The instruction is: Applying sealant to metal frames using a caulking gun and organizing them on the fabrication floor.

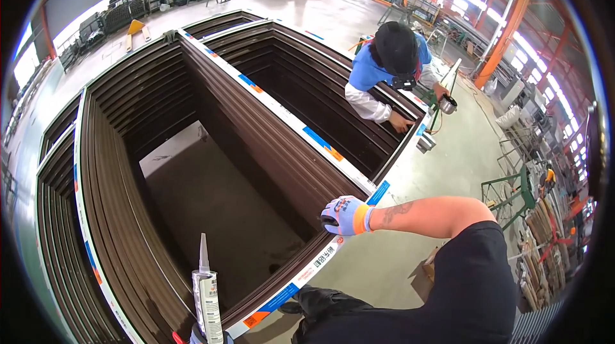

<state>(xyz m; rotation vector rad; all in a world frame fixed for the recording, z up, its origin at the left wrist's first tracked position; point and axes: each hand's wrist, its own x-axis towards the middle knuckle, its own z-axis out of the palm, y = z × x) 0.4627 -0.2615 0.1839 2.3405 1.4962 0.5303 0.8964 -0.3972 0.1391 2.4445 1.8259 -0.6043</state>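
At the lower edge a sealant cartridge (207, 305) with a long grey nozzle stands nearly upright, its tip pointing up. My left hand (228, 339), in a blue glove, is closed round its base; most of that hand is cut off by the picture's edge. My right hand (346, 215), gloved in blue with an orange cuff, has its fingers curled over the near corner of a stack of dark brown metal frames (256, 113). White protective film (291, 288) with blue and orange patches covers the top frame's edges.
A co-worker (396, 62) in a blue top leans over the stack's right end, one hand on the frame and the other by a round metal container (448, 106). A green metal stand (512, 193) is at right. An orange column (509, 24) rises behind.
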